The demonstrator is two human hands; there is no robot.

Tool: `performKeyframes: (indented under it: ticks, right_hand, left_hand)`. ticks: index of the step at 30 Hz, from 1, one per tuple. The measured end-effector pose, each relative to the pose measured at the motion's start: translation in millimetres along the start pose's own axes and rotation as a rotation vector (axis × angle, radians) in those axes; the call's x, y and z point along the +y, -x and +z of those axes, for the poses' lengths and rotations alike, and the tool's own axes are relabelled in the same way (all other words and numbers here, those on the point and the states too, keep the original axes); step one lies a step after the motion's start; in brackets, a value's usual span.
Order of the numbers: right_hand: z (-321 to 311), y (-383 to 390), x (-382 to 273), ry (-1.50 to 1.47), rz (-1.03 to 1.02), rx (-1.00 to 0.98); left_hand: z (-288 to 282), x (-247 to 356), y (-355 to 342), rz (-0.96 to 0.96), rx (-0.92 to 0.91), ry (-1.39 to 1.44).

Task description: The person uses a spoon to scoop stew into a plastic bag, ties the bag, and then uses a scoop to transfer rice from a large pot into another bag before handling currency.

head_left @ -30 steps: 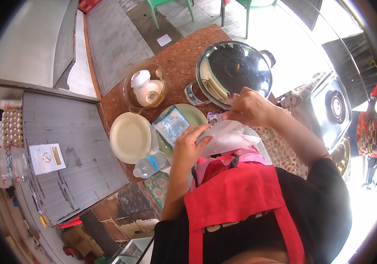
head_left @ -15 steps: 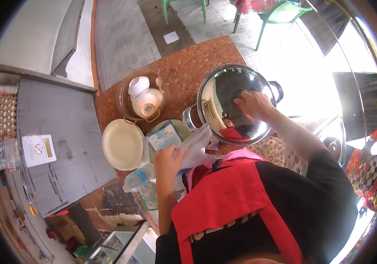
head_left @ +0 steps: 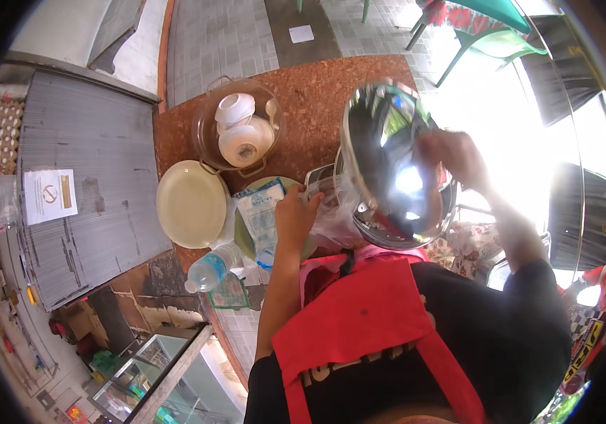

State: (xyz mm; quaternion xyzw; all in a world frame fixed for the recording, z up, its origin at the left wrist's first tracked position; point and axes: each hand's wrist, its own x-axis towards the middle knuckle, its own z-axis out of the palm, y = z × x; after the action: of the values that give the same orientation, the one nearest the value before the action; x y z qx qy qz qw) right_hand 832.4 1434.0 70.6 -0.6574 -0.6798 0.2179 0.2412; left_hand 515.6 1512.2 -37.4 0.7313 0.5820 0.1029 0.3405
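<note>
Lid [head_left: 386,152] in your right hand [head_left: 458,159], shiny and tilted, stands over the big metal pot [head_left: 361,227] at the right of the reddish counter [head_left: 310,88]; part of the pot's rim shows beneath it, but you cannot tell whether the two touch. Your right fingers are curled in at the lid's top, though blur hides exactly how they close there. Your left hand [head_left: 296,215] is just beside the pot's left side, its fingers and thumb pinching a clear plastic bag [head_left: 337,219] that spreads toward the pot. Close to the left of that hand, a blue and white packet [head_left: 257,212] lies on a green plate [head_left: 242,237], and a pale oval plate [head_left: 192,205] sits further left. A clear bottle [head_left: 211,270] lies on its side below the plates, nearer to you. Beyond them, a see-through brown bowl [head_left: 202,138] holds two white bowls [head_left: 241,145] and a pale spoon [head_left: 271,112]. You have a red apron [head_left: 363,311] over a black shirt [head_left: 493,311].
</note>
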Motion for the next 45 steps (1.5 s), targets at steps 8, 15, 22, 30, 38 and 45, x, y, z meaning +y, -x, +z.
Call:
performKeyframes:
  ticks: [8, 15, 22, 30, 38, 45]
  right_hand:
    - [-7, -189, 88, 0.352, -0.025, 0.254]
    - [127, -253, 180, 0.581, -0.077, 0.106]
    - [161, -244, 177, 0.526, 0.111, -0.261]
    - [173, -245, 200, 0.582, 0.108, -0.505]
    - [65, -154, 13, -0.122, -0.047, -0.558]
    - [170, 4, -22, 0.257, 0.654, -0.700]
  left_hand:
    - [-72, 8, 54, -0.029, 0.030, 0.030]
    - [-85, 15, 116, -0.217, -0.055, -0.103]
    - [-44, 5, 118, -0.213, -0.137, -0.053]
    - [-27, 6, 102, -0.001, -0.269, -0.044]
    - [-23, -13, 86, 0.123, -0.432, -0.019]
    - [-17, -4, 61, 0.368, -0.554, -0.021]
